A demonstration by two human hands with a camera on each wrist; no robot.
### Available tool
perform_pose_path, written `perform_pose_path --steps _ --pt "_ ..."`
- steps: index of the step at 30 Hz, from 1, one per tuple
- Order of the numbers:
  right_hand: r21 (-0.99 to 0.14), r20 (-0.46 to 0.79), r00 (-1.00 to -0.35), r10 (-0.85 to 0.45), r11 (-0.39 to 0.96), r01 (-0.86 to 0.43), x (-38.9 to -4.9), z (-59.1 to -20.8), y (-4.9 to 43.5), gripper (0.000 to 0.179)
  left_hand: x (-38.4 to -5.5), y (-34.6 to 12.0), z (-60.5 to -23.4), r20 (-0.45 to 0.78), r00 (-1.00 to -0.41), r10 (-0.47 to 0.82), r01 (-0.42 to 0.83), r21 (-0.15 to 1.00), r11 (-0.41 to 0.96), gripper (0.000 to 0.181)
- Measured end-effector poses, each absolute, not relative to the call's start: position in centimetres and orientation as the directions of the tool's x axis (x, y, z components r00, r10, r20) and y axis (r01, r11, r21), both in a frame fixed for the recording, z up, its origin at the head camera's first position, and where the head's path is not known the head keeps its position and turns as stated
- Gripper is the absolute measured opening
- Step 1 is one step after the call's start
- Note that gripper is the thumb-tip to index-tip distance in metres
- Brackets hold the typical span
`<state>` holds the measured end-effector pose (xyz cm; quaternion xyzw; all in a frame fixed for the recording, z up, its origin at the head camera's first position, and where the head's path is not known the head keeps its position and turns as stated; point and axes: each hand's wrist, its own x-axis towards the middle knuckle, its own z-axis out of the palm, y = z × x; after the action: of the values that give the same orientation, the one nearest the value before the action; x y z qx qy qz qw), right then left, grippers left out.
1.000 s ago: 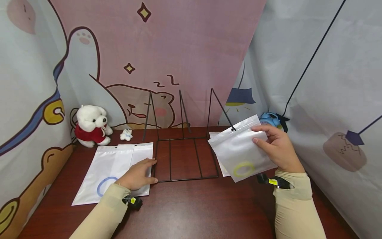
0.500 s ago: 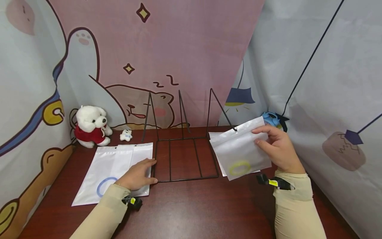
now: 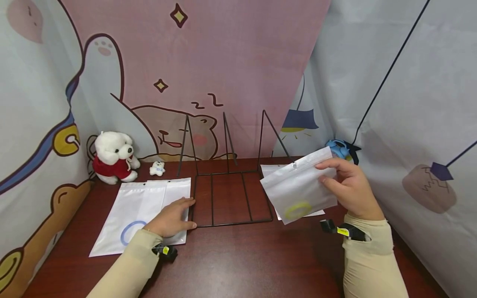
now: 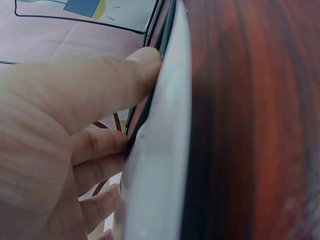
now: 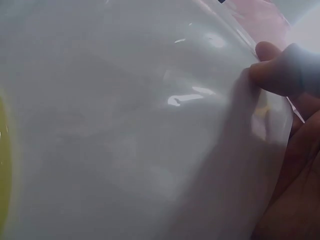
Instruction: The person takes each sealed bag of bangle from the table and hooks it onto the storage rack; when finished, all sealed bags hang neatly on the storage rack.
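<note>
A translucent white zip bag (image 3: 294, 186) with a yellow ring (image 3: 298, 210) showing through it hangs tilted in my right hand (image 3: 350, 188). Thumb and forefinger pinch its upper right edge; the right wrist view shows the thumb on the bag's face. The bag's hole lies at the front tip of the right arm of a black wire rack (image 3: 232, 224); whether the wire passes through, I cannot tell. My left hand (image 3: 171, 217) rests at the rack's left side, fingers spread, fingertips and thumb touching the wire, above a white bag (image 3: 115, 215) with a blue ring (image 3: 130, 231).
Another white bag (image 3: 279, 215) lies behind the held one, mostly hidden. A white plush dog (image 3: 115, 155) in red and a small white bear figure (image 3: 157, 168) stand at the back left. A blue alarm clock (image 3: 337, 147) is partly covered at the back right.
The held bag has shifted slightly and tilted, its hole now a little lower and nearer the wire tip's front. My right hand moved slightly right and down. My left hand stayed put.
</note>
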<state>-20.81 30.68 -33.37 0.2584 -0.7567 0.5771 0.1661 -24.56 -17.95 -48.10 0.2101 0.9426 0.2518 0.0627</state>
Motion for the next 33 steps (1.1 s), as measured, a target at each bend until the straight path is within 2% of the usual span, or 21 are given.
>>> perform_pose_path --steps 13,33 --pt "-0.773 0.599 -0.767 -0.230 0.083 -0.629 -20.46 -33.18 30.59 0.035 -24.68 -18.00 -48.29 -0.005 -0.904 0.428 0.368 0.501 0.784 0.080" --pt "-0.777 0.586 -0.777 -0.231 0.114 -0.620 -20.02 -32.90 30.34 0.033 -24.67 -18.10 -48.40 0.010 -0.896 0.444 0.390 0.494 0.777 0.080"
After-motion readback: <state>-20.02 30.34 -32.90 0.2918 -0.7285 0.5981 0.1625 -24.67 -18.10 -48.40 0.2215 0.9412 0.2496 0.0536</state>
